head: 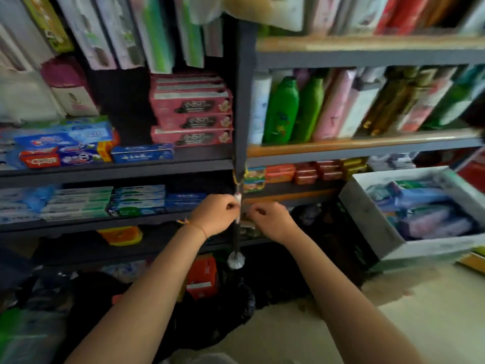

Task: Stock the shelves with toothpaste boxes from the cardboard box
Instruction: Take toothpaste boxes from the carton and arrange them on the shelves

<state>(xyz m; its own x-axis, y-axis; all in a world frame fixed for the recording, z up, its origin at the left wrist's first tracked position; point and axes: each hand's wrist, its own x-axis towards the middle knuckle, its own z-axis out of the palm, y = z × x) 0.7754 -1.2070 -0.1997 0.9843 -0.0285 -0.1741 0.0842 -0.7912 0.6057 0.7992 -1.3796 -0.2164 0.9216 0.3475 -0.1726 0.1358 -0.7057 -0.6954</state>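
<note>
Toothpaste boxes (425, 214) lie flat in the cardboard box (372, 222) to the right of the shelf post (240, 143), long axes running roughly left to right; my right hand (270, 219), fingers curled on nothing I can make out, is the nearer; my left hand (217, 214) pinches something small and white against the post; more boxes fill the shelf (118, 219) left of it.

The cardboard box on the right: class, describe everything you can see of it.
The cardboard box looks pale grey-white, its top open. It sits tilted at the right of the frame, in front of the lower shelves. Inside lie blue, green and purple toothpaste boxes, piled loosely. Neither hand touches it.
</note>
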